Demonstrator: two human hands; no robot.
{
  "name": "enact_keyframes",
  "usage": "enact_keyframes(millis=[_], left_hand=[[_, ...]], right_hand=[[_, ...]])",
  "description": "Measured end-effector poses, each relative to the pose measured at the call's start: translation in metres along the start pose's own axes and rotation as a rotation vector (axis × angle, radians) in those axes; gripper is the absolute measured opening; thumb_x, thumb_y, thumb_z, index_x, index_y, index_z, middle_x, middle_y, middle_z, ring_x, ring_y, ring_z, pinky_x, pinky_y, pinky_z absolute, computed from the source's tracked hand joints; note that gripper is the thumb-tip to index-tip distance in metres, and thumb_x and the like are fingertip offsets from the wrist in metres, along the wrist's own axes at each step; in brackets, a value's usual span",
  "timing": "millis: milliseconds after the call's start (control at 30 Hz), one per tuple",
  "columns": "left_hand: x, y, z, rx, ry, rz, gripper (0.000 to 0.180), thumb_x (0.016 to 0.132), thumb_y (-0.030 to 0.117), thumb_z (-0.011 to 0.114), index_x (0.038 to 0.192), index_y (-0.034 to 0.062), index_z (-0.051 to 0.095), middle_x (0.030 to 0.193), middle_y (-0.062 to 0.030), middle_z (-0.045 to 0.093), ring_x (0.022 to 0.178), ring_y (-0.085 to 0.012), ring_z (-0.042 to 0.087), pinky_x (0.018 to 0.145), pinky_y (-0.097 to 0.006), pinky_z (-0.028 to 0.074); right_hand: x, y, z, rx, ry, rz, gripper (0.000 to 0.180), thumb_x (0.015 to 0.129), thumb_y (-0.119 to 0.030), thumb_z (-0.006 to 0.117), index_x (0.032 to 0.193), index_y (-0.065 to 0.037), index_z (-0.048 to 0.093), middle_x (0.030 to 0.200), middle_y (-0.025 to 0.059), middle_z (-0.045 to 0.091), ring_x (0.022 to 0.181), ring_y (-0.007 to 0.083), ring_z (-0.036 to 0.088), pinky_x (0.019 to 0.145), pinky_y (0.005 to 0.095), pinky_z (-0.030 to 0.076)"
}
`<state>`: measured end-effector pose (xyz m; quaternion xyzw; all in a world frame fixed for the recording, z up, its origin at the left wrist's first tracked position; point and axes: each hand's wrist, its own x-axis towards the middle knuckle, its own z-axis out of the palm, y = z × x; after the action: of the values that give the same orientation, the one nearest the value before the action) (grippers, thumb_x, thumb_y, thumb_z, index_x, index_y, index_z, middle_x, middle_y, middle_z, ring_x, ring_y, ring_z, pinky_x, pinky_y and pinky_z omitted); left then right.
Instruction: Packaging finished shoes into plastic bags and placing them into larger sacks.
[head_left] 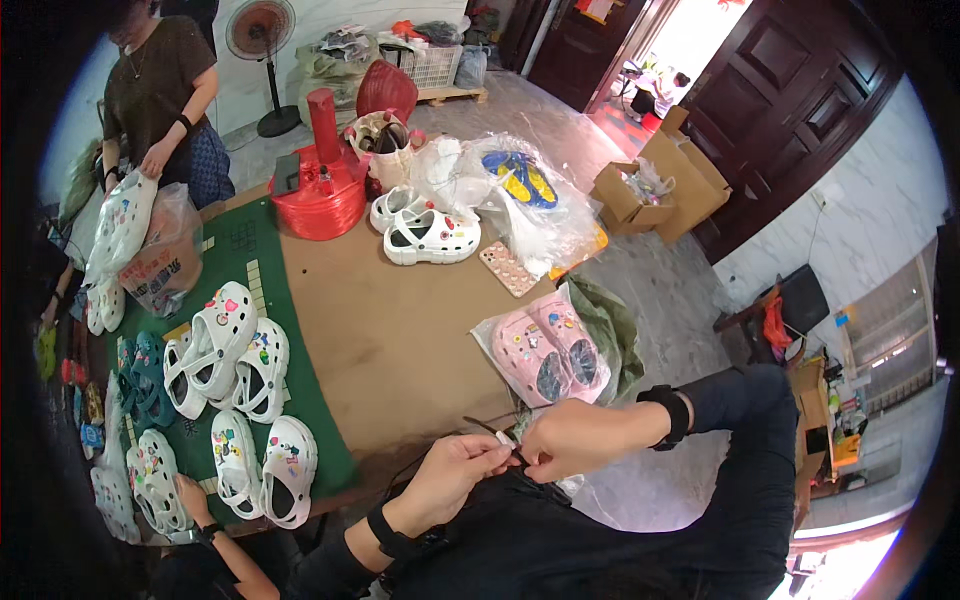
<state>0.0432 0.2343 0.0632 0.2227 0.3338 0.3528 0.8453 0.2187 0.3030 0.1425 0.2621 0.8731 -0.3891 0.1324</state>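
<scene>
My left hand (452, 478) and my right hand (575, 440) meet at the table's near edge. Together they pinch a small white piece (506, 439) with a thin dark cord (480, 427) running from it. Both forearms wear black sleeves, and each wrist has a black band. Just beyond my right hand lies a pair of pink clogs in a clear bag (545, 347). What the small piece is stays too small to tell.
A brown table (390, 330) with a green mat (250, 262) holds several white decorated clogs (238, 360), a white pair (430, 236), a red bin (322, 195) and plastic bags (520, 190). A standing person holds bagged clogs at far left (125, 225). Another person's hand (190, 495) reaches in below. Cardboard boxes (660, 180) sit on the floor.
</scene>
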Motion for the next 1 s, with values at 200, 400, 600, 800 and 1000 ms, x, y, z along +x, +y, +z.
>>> enact_keyframes(millis=[200,400,600,800,1000], left_hand=[[-0.003,-0.003,-0.008,0.164,-0.028,0.112,0.01,0.086,0.008,0.053,0.087,0.0005,0.059,0.083,-0.0052,0.059,0.079,-0.0125,0.056,0.074,-0.023,0.042],[0.0,-0.007,-0.017,-0.05,0.071,-0.001,0.01,0.086,0.008,0.052,0.089,0.0011,0.058,0.085,-0.0057,0.06,0.08,-0.0142,0.056,0.076,-0.027,0.042],[-0.001,-0.001,-0.012,-0.247,0.037,0.004,0.015,0.088,0.011,0.05,0.093,-0.0009,0.057,0.089,-0.0061,0.058,0.085,-0.0149,0.054,0.08,-0.029,0.042],[0.005,-0.005,-0.013,-0.237,0.085,0.041,0.017,0.089,0.015,0.048,0.092,0.0,0.056,0.088,-0.0045,0.056,0.082,-0.0112,0.051,0.077,-0.027,0.041],[0.003,-0.002,-0.014,-0.378,0.074,0.03,0.015,0.09,0.016,0.046,0.09,0.0024,0.053,0.084,-0.003,0.053,0.081,-0.0133,0.049,0.077,-0.028,0.04]], right_hand=[[-0.002,-0.008,0.007,-0.046,0.026,-0.056,0.019,0.072,-0.019,0.058,0.062,-0.003,0.055,0.062,0.008,0.053,0.057,0.0265,0.055,0.049,0.0367,0.042],[0.001,-0.009,0.023,-0.103,0.25,-0.1,0.019,0.068,-0.017,0.058,0.06,-0.001,0.054,0.064,0.0128,0.055,0.06,0.0305,0.057,0.052,0.0395,0.045],[0.008,-0.005,0.032,-0.192,0.305,-0.172,0.018,0.07,-0.018,0.058,0.066,-0.001,0.054,0.065,0.0109,0.054,0.061,0.0288,0.057,0.052,0.0386,0.046],[0.011,-0.002,0.044,-0.24,0.343,-0.161,0.017,0.073,-0.017,0.058,0.072,0.0,0.053,0.069,0.0111,0.053,0.059,0.0281,0.057,0.047,0.037,0.046],[0.022,0.004,0.051,-0.162,0.359,-0.2,0.018,0.073,-0.016,0.058,0.071,0.0,0.053,0.069,0.0117,0.053,0.057,0.0289,0.057,0.047,0.0373,0.046]])
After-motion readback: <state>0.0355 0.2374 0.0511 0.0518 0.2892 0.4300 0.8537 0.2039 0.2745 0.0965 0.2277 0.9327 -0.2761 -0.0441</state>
